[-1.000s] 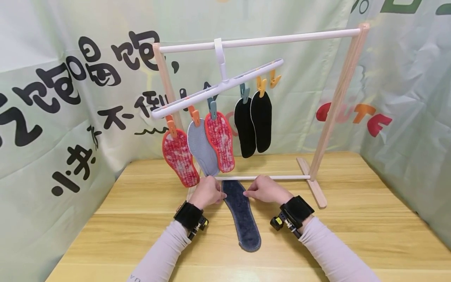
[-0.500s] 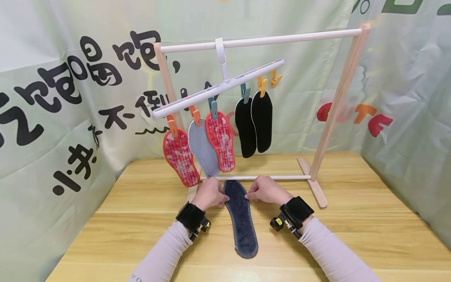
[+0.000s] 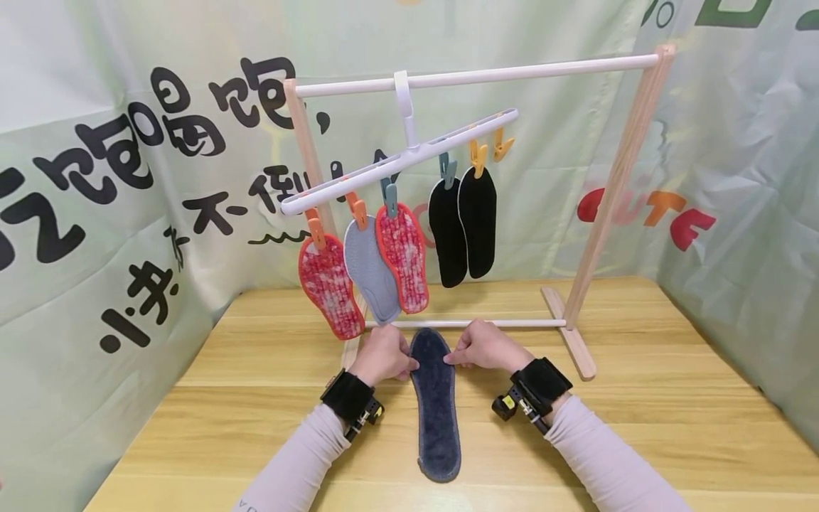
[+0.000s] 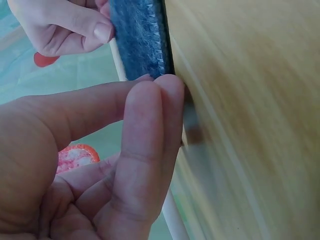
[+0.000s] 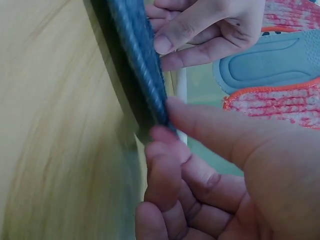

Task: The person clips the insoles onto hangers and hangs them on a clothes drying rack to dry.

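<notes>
A dark blue-grey fuzzy insole (image 3: 436, 412) is held by both hands, its length pointing toward the person. My left hand (image 3: 384, 355) pinches its left edge near the far end between thumb and fingers. On the opposite edge, my right hand (image 3: 484, 346) pinches it the same way. In the right wrist view the stitched edge of the insole (image 5: 137, 55) stands off the tabletop, with a shadow beneath. The left wrist view shows the thumb and fingertips of the left hand (image 4: 135, 130) meeting at the insole's edge (image 4: 142, 40).
A wooden rack (image 3: 601, 199) carries a white hanger (image 3: 409, 153) with coloured clothespins. Red-and-white insoles (image 3: 329, 288), a grey insole (image 3: 369, 274) and black insoles (image 3: 476, 224) hang from it. One yellow clothespin (image 3: 501, 146) holds nothing. The rack's low white bar (image 3: 512, 323) runs behind the hands.
The near end of the insole has swung left and toward the person, so it lies straighter. Both hands keep their pinch and have shifted slightly right and nearer.
</notes>
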Available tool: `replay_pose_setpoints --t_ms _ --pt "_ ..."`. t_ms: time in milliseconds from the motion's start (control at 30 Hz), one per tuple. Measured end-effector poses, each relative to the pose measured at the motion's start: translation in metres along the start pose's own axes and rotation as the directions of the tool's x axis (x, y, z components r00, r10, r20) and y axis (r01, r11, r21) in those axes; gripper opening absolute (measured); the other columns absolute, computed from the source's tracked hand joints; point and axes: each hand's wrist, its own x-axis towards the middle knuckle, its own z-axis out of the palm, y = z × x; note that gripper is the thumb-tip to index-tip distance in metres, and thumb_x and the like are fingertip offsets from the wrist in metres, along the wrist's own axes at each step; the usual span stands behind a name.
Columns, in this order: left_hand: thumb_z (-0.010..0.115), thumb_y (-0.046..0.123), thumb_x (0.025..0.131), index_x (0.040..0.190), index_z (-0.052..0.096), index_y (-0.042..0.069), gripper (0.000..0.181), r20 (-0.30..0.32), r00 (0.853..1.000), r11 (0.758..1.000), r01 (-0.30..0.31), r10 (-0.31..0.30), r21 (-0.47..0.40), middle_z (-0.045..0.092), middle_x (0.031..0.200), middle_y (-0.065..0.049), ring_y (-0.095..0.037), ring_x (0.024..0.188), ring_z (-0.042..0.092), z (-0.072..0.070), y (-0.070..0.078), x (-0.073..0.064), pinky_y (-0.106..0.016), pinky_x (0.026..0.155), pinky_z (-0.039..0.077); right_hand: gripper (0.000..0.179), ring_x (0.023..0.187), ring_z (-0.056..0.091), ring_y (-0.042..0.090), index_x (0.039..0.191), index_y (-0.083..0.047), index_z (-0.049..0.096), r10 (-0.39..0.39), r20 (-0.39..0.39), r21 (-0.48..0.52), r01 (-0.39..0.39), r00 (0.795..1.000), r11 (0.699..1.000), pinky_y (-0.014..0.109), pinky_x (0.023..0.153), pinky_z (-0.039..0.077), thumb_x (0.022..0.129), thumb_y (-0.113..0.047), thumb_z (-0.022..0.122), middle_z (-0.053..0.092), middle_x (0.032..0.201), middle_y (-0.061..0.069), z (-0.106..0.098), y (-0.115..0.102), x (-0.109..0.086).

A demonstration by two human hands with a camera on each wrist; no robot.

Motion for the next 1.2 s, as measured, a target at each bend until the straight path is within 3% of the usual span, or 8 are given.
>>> replay_pose_setpoints --t_ms 300,600,833,1200 --pt "0.093 0.018 0.083 0.061 0.074 0.013 0.030 -0.001 1.000 1.000 0.001 -0.001 0.031 0.069 0.051 0.006 -0.008 0.049 0.067 0.002 0.001 0.002 -0.024 0.060 0.052 0.043 0.056 0.059 0.008 0.065 -0.005 0.074 -0.006 0.078 0.049 0.003 0.997 0.999 0.022 0.057 0.037 0.093 -0.036 0.084 0.066 0.057 -0.003 0.000 -0.005 -0.002" --pt "0.093 0.018 0.084 0.069 0.074 0.012 0.025 0.020 0.999 1.000 0.030 -0.030 0.005 0.071 0.055 0.005 -0.010 0.053 0.070 0.004 0.002 0.002 -0.027 0.062 0.054 0.041 0.056 0.064 0.009 0.064 -0.004 0.073 -0.025 0.104 0.086 0.016 0.994 0.996 0.021 0.055 0.038 0.093 -0.031 0.085 0.070 0.059 0.000 -0.002 -0.007 -0.006" --pt "0.093 0.019 0.084 0.077 0.077 0.012 0.019 0.044 0.999 1.000 0.013 -0.012 -0.028 0.074 0.059 0.003 -0.010 0.055 0.072 0.004 0.001 0.001 -0.032 0.071 0.060 0.031 0.059 0.074 0.013 0.076 -0.001 0.078 0.017 0.149 0.209 -0.048 0.989 0.977 0.030 0.061 0.063 0.095 -0.025 0.084 0.076 0.064 0.004 -0.005 -0.008 -0.008" --pt "0.092 0.016 0.085 0.088 0.077 0.006 0.018 0.076 0.996 0.993 -0.029 0.038 -0.110 0.075 0.062 0.002 -0.011 0.056 0.074 0.004 0.000 0.002 -0.029 0.072 0.063 0.027 0.059 0.074 0.011 0.077 -0.002 0.073 0.038 0.164 0.247 -0.078 0.986 0.966 0.032 0.061 0.064 0.096 -0.018 0.083 0.077 0.066 0.010 -0.011 -0.012 -0.010"
